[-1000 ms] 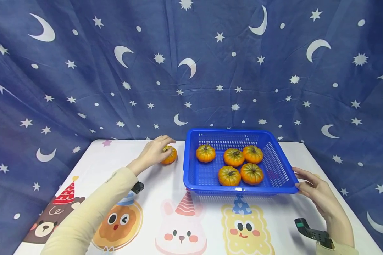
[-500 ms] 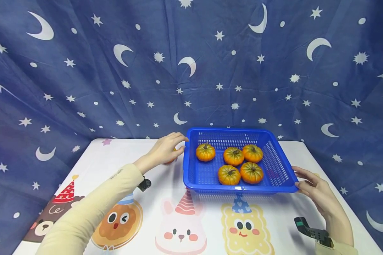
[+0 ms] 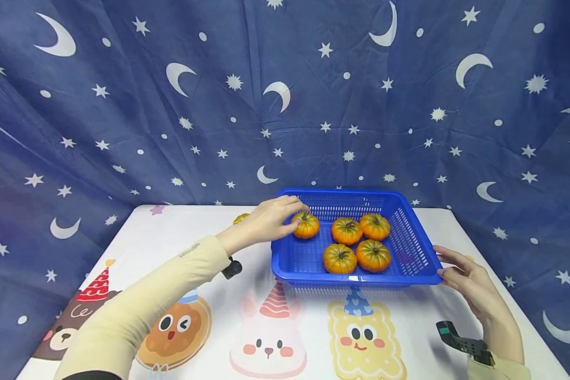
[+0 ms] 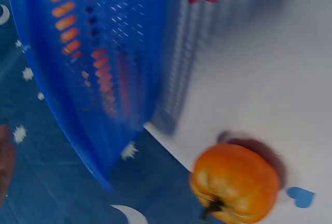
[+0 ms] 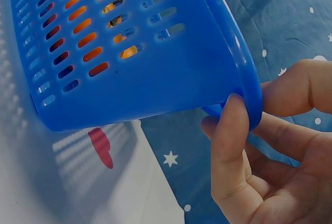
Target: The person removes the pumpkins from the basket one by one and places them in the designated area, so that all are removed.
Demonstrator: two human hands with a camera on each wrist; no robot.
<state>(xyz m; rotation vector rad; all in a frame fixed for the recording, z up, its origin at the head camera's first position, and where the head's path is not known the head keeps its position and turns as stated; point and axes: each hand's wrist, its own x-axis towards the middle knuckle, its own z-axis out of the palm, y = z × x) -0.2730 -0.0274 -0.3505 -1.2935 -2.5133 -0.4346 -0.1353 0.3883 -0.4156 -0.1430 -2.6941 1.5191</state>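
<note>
A blue plastic basket (image 3: 306, 279) stands toward the back of the table with several small orange pumpkins in it. My left hand (image 3: 273, 219) reaches over its left rim, with thumb and fingers spread around the leftmost pumpkin (image 3: 307, 227); they overlap it in the head view. Outside the basket, a single pumpkin (image 4: 236, 182) lies on the white tablecloth, mostly hidden behind my left hand in the head view. At the basket's right side, my right hand (image 5: 270, 167) pinches the rim (image 5: 249, 79) between thumb and fingers.
Behind the table hangs a dark blue curtain (image 3: 209, 105) with moons and stars. The white tablecloth (image 3: 318, 327) carries printed cartoon figures along its front. More pumpkins (image 3: 374, 256) sit in the basket's middle and right.
My left hand has moved right, from beside the pumpkin on the table, across the basket's left rim to the leftmost pumpkin inside. My right hand keeps its grip on the rim.
</note>
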